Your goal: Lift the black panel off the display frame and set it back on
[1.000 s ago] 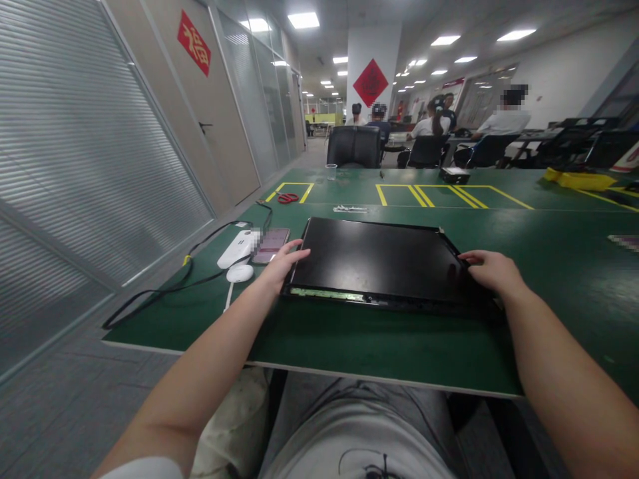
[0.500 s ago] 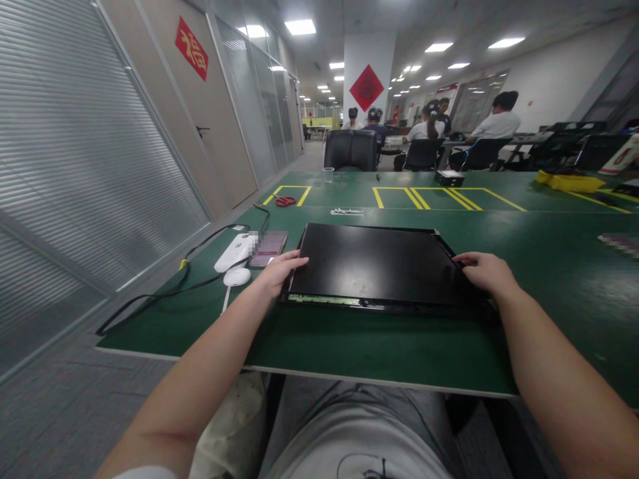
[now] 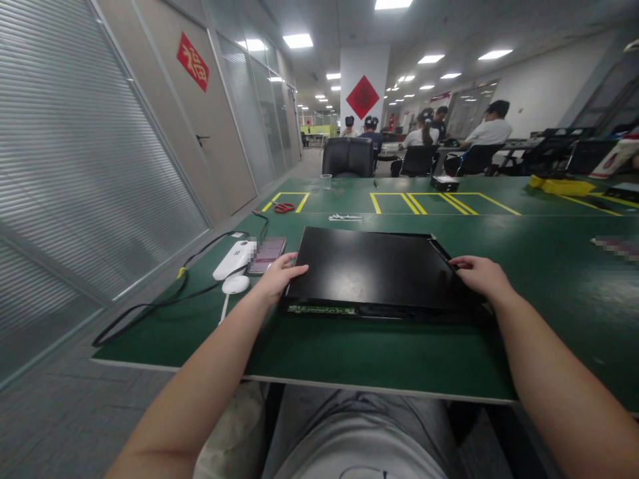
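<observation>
A black LCD panel [image 3: 364, 266] lies at a slight slant over a black display frame [image 3: 424, 315], whose rim shows along the front and right. A green circuit strip [image 3: 322, 311] is visible below the panel's front left edge. My left hand [image 3: 277, 278] grips the panel's left edge, thumb on top and fingers at the side. At the right edge, my right hand [image 3: 480, 276] is closed with its fingertips pinching the panel's side next to the frame rim; its lower fingers are hidden.
On the green table [image 3: 389, 362], a white power bank-like device [image 3: 233, 261], phone [image 3: 268, 254], round white case [image 3: 235, 285] and black cable [image 3: 150, 305] lie left. Beyond are red-handled scissors [image 3: 283, 207], small white pieces [image 3: 345, 217], a plastic cup [image 3: 326, 181] and a black box [image 3: 444, 183]. People sit farther back.
The panel has shifted slightly left over the frame, covering more of its left rim. Both hands keep their hold, and the camera view has tilted up a little.
</observation>
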A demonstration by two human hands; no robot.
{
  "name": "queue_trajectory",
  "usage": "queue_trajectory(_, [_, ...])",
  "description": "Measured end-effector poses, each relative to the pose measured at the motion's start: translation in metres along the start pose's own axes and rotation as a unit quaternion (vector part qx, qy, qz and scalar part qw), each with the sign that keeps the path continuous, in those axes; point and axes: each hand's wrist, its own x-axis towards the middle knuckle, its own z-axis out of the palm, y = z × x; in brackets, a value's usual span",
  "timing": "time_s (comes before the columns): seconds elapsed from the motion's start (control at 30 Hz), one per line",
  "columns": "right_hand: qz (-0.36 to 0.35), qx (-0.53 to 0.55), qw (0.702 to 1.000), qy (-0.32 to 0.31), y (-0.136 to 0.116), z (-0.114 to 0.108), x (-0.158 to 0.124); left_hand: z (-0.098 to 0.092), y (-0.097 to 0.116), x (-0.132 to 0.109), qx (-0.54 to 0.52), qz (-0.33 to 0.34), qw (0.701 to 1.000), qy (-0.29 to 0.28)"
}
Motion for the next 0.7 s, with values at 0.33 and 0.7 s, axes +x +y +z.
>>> queue_trajectory(0.33, [-0.020, 0.001, 1.000, -0.005, 0.005, 0.004, 0.005, 0.001, 0.003, -0.003, -0.008, 0.080, 0.996, -0.032])
queue_trajectory(0.7, [0.030, 0.081, 0.996, 0.011, 0.002, 0.006, 0.009, 0.009, 0.007, -0.012, -0.056, 0.121, 0.987, -0.086])
